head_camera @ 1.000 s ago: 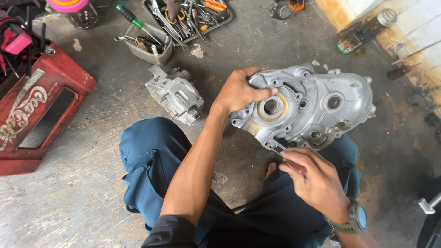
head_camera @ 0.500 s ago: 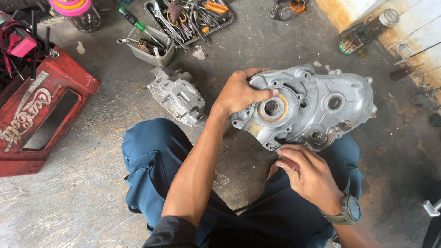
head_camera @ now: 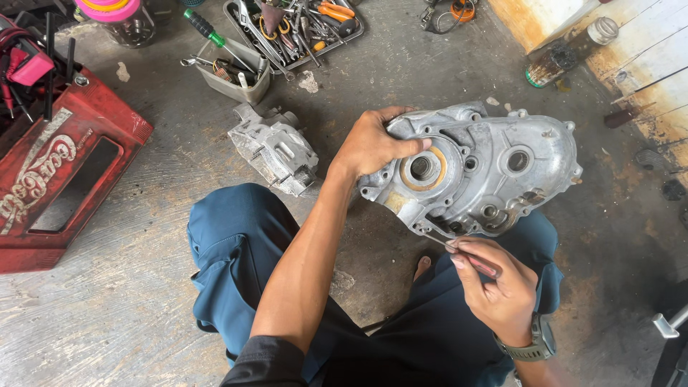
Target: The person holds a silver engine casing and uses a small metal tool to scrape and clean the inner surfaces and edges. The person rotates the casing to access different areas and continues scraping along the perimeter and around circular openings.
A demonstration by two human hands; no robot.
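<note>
I sit on a concrete floor with a grey aluminium engine cover [head_camera: 494, 172] propped over my knees, its inner side facing me. My left hand [head_camera: 373, 147] grips its upper left edge, thumb resting near the round bearing seat with a brownish ring. My right hand [head_camera: 498, 290], a watch on its wrist, pinches a thin screwdriver [head_camera: 462, 252] with a dark red handle. The tool's tip touches the cover's lower rim. My legs are in blue trousers [head_camera: 236, 265].
A second grey engine casting [head_camera: 276, 149] lies on the floor to the left. Behind it stand a small grey tub [head_camera: 240, 82] and a tray of hand tools [head_camera: 301, 29]. A red crate [head_camera: 64, 165] sits far left, a bottle [head_camera: 566, 50] upper right.
My right hand has shifted slightly up toward the cover's lower rim, bringing the screwdriver tip onto it. The left hand keeps its hold on the cover.
</note>
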